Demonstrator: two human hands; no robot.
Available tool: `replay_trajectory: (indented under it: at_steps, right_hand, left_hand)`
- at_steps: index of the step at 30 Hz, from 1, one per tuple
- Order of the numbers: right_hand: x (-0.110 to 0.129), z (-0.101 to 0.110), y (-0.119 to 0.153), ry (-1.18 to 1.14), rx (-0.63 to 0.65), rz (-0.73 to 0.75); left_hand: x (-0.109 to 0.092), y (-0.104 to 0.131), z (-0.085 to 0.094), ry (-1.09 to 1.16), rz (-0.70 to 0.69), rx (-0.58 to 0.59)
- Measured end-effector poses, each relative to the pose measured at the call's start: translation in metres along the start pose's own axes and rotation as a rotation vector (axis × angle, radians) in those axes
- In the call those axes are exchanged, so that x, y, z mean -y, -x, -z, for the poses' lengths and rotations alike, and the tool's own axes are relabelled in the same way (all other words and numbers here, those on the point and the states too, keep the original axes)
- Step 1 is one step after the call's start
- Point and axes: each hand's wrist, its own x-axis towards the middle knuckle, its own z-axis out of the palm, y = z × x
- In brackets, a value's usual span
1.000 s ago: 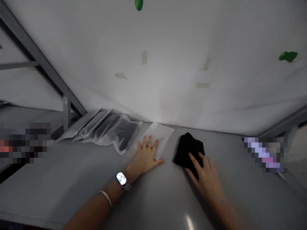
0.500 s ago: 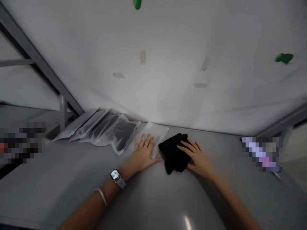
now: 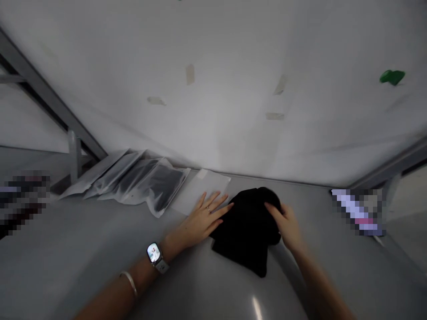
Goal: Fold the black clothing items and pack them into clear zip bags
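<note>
A black piece of cloth [image 3: 248, 226], perhaps a folded garment, lies partly spread on the grey table; its exact kind does not show. My right hand [image 3: 285, 222] pinches its upper right edge between thumb and fingers. Flat and with fingers spread, my left hand [image 3: 203, 220] rests at the cloth's left edge, fingertips touching it. Under and behind that hand lies a flat frosted plastic bag [image 3: 190, 191] with a pale label in its corner. Left of it, several frosted zip bags [image 3: 163, 182] with dark contents overlap in a row.
A white wall [image 3: 233, 133] with strips of tape and a green knob-like piece [image 3: 392, 77] rises behind the grey table [image 3: 110, 240]. Metal frame bars [image 3: 50, 98] slant at both sides. A blurred-out item [image 3: 358, 211] lies at the right, another at the far left.
The black cloth has opened out larger and toward me. My right hand has gone from lying on it to gripping its edge; my left hand has moved onto its left edge.
</note>
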Motion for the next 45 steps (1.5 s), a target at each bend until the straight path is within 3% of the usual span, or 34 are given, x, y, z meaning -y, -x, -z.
replay_trajectory:
  at_steps: [3, 5, 7, 9, 10, 11, 13, 16, 19, 21, 22, 25, 26, 27, 29, 31, 36, 39, 41, 45]
  right_hand:
    - [-0.005, 0.006, -0.006, -0.276, -0.052, -0.323]
    - [-0.012, 0.013, -0.013, -0.289, -0.067, -0.380]
    - [-0.018, 0.024, -0.020, -0.171, -0.197, -0.273]
    - [-0.020, 0.035, -0.023, -0.017, -0.350, -0.046]
    - [-0.019, 0.039, -0.022, 0.053, -0.353, 0.081]
    - [-0.018, 0.041, -0.019, 0.129, -0.294, 0.194]
    - [-0.013, 0.042, -0.010, 0.336, -0.030, 0.364]
    - [-0.009, 0.034, 0.005, 0.737, 0.337, 0.466]
    - [-0.009, 0.032, 0.007, 0.916, 0.376, 0.475]
    - [-0.008, 0.039, 0.001, 0.908, 0.286, 0.476]
    - [-0.007, 0.044, -0.002, 0.909, 0.182, 0.477]
    - [-0.006, 0.058, -0.012, 0.960, -0.350, 0.402]
    - [-0.007, 0.060, -0.015, 0.963, -0.499, 0.334]
    - [-0.009, 0.061, -0.016, 0.945, -0.565, 0.262]
    - [-0.014, 0.059, -0.019, 0.848, -0.437, 0.160]
    - [-0.019, 0.052, -0.019, 0.730, -0.156, 0.150]
    - [-0.013, 0.030, -0.006, 0.571, 0.449, 0.283]
    - [0.001, 0.019, 0.004, 0.686, 0.765, 0.359]
    - [0.010, 0.016, 0.012, 0.805, 0.775, 0.386]
    - [0.007, 0.023, 0.042, 0.970, 0.499, 0.388]
  left_hand:
    - [-0.001, -0.001, 0.003, 0.036, 0.010, -0.019]
    - [-0.001, 0.000, 0.005, 0.056, -0.001, -0.026]
    - [-0.001, 0.000, 0.006, 0.068, -0.030, -0.024]
    - [-0.001, 0.001, 0.005, 0.074, -0.069, -0.012]
    - [-0.001, 0.001, 0.004, 0.077, -0.086, -0.004]
    - [-0.001, 0.002, 0.003, 0.078, -0.100, 0.003]
    - [0.000, 0.002, 0.000, 0.079, -0.110, 0.019]
    - [0.000, 0.002, -0.001, 0.085, -0.105, 0.036]
    - [-0.002, 0.001, 0.003, 0.101, -0.107, 0.045]
    - [-0.007, 0.000, 0.008, 0.101, -0.140, 0.045]
    - [-0.011, 0.000, 0.010, 0.098, -0.161, 0.043]
    - [-0.030, 0.002, 0.013, 0.114, -0.229, 0.035]
    - [-0.038, 0.003, 0.013, 0.135, -0.256, 0.044]
    - [-0.047, 0.005, 0.012, 0.163, -0.286, 0.059]
    - [-0.064, 0.007, 0.012, 0.229, -0.364, 0.107]
    - [-0.077, 0.008, 0.013, 0.294, -0.436, 0.157]
    - [-0.087, 0.007, 0.022, 0.346, -0.493, 0.274]
    - [-0.087, 0.007, 0.017, 0.325, -0.518, 0.264]
    - [-0.083, 0.008, 0.009, 0.296, -0.524, 0.195]
    - [-0.053, 0.003, 0.001, 0.088, -0.350, -0.047]
